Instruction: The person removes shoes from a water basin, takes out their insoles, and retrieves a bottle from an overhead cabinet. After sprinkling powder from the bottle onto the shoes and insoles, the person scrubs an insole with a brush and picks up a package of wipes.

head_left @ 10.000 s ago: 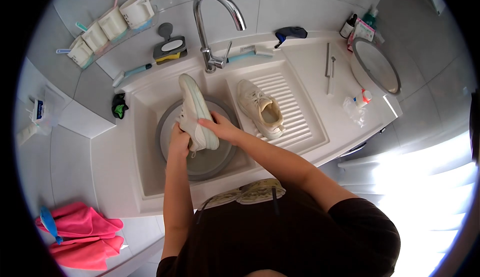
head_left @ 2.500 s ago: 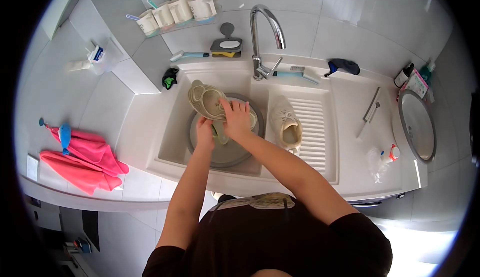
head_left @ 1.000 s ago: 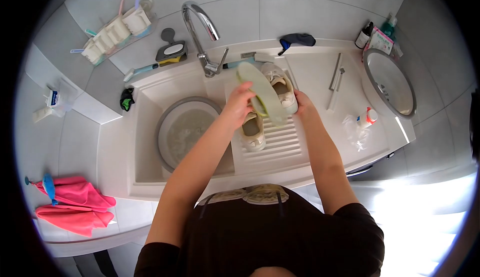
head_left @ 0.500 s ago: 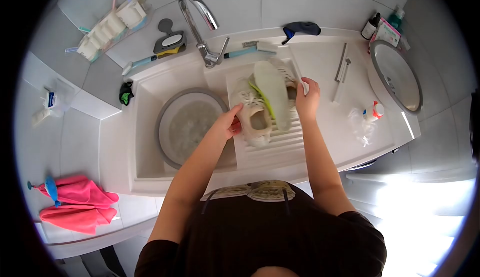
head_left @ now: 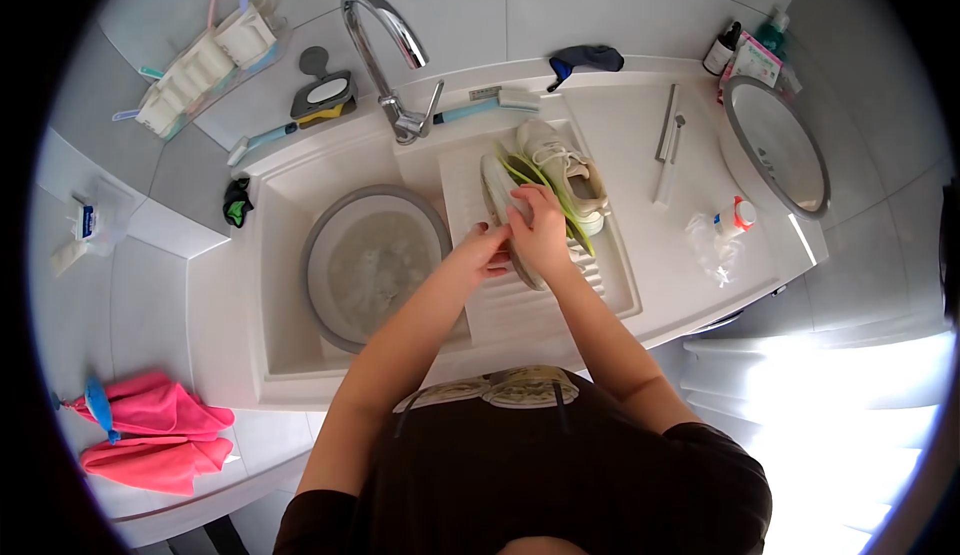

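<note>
Head view; left hand (head_left: 486, 251), right hand (head_left: 541, 229) holding pale smooth shoe (head_left: 495, 185); ribbed drainboard (head_left: 560, 307)

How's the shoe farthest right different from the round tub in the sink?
The shoe is long, with laces; the tub is round, with a grey rim. The shoe rests on the ridged drainboard; the tub sits in the sink. The tub holds cloudy water; the shoe's opening shows a yellowish lining. Both look pale.
</note>
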Action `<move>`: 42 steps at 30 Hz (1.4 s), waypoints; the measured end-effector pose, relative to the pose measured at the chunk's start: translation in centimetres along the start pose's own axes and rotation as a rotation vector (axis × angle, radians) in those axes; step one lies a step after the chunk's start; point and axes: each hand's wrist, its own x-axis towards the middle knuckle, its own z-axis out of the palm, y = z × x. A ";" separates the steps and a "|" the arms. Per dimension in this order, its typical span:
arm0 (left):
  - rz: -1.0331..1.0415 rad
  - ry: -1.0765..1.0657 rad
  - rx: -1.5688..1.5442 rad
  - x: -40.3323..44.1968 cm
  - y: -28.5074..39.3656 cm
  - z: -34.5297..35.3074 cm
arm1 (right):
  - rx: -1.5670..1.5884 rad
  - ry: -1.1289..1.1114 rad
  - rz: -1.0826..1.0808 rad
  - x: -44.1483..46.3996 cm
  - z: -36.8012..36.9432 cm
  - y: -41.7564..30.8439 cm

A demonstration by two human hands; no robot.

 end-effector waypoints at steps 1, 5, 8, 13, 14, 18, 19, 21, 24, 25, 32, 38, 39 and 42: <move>0.115 0.043 -0.022 -0.9 -0.4 1.9 | 0.101 -0.069 0.139 0.2 -0.2 0.0; 0.268 0.219 -0.104 -3.6 0.5 3.2 | 0.482 -0.135 0.446 0.7 -0.7 -0.4; 0.418 0.328 -0.221 -4.7 1.4 -2.3 | 0.218 -0.053 0.199 0.4 -1.9 -0.7; 0.541 0.505 -0.045 -8.2 1.8 -12.7 | 0.072 -0.068 0.140 -1.2 -1.7 0.6; 0.535 0.600 0.071 -7.4 0.9 -15.3 | -0.014 -0.119 0.133 -1.8 -1.2 1.1; 0.461 0.839 0.570 -3.9 -3.8 -22.8 | -0.512 -0.275 0.070 -3.7 0.2 1.7; 0.405 0.882 0.705 -3.8 -4.2 -23.2 | -0.529 -0.382 0.167 -3.8 0.4 1.8; 0.313 0.867 0.780 -3.5 -5.1 -23.9 | -0.557 -0.423 0.137 -4.3 0.7 2.2; 0.219 0.847 0.897 -2.5 -6.9 -23.9 | -0.614 -0.488 0.149 -4.6 1.0 2.3; 0.214 0.871 0.941 -2.3 -7.4 -23.6 | -0.641 -0.500 0.143 -4.5 0.9 1.9; 0.005 0.904 1.095 -1.4 -7.3 -22.2 | -0.666 -0.517 0.109 -4.4 1.4 2.6; -0.103 0.834 1.150 0.0 -7.0 -22.1 | -0.650 -0.554 0.193 -3.5 1.4 1.8; -0.001 0.876 1.213 1.5 -8.8 -23.4 | -0.654 -0.554 0.194 -3.5 1.5 1.9; 0.130 0.905 1.296 2.5 -10.1 -23.6 | -0.675 -0.522 0.140 -3.8 1.5 2.0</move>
